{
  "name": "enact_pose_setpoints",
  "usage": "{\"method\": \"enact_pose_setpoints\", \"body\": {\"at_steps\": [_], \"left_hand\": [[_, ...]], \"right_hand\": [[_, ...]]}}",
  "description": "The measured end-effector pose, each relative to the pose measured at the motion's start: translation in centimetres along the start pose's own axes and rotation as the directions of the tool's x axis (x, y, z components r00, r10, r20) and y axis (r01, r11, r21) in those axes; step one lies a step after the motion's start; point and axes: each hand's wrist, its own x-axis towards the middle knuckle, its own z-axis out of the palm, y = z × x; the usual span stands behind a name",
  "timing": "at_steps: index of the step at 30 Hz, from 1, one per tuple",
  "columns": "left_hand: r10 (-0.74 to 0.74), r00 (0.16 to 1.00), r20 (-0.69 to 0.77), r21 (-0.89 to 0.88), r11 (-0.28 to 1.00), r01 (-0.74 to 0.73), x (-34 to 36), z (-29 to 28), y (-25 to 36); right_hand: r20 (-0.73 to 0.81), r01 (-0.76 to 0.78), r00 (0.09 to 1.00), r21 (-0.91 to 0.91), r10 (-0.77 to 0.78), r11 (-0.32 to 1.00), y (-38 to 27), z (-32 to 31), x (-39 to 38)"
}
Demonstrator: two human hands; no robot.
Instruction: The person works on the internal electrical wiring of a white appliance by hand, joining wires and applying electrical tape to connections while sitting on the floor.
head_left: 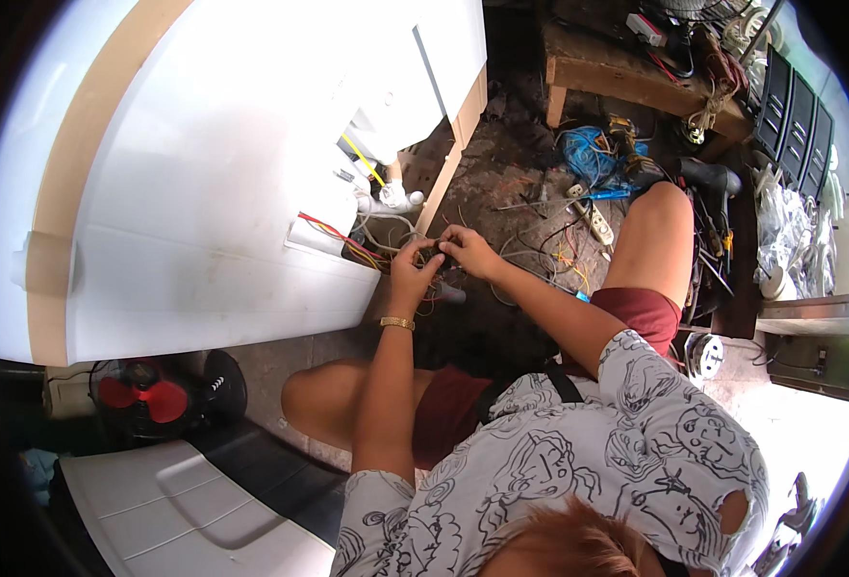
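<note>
My left hand (412,276), a gold-coloured bracelet on its wrist, is closed in a pinch beside the opening of a large white appliance cabinet (213,240). My right hand (470,253) meets it fingertip to fingertip, also pinching. Between them are thin dark wires, whose ends are too small to make out. Red, yellow and dark wires (336,231) run out of the cabinet's slot toward my left hand. Above the hands, a white plastic pipe fitting (392,203) sits in the opening near a yellow strip (362,159).
Right of my hands, a power strip (593,219), loose wires and a blue plastic bag (588,151) lie on the dark floor. A wooden bench (636,77) stands at the back right. At the lower left are a red-bladed fan (145,392) and a pale panel (184,510).
</note>
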Motion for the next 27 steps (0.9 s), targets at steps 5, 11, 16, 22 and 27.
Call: {"method": "enact_pose_setpoints", "body": {"at_steps": [5, 11, 16, 22, 27], "left_hand": [[-0.039, 0.995, -0.096, -0.177, 0.984, 0.022, 0.8, 0.8, -0.9], [-0.158, 0.974, -0.164, -0.197, 0.972, 0.125, 0.4, -0.1, -1.3], [-0.136, 0.984, -0.119, -0.099, 0.987, 0.124, 0.4, 0.9, -0.3], [-0.084, 0.963, -0.255, -0.214, 0.976, 0.029, 0.5, 1.7, -3.6], [-0.265, 0.949, -0.172, -0.199, 0.953, 0.230, 1.3, 0.6, -5.9]], "right_hand": [[-0.006, 0.205, 0.977, 0.323, -0.214, 0.924, 0.5, 0.8, 0.3], [-0.025, 0.136, 0.990, 0.379, -0.137, 0.915, 1.2, 2.7, 0.1], [-0.130, 0.148, 0.979, -0.093, -0.160, 0.985, 1.9, 1.2, 1.5], [-0.309, -0.039, 0.950, -0.247, -0.040, 0.968, -0.1, 1.0, 1.9], [-0.141, 0.083, 0.986, -0.066, -0.092, 0.994, -0.3, 0.0, 2.4]]}}
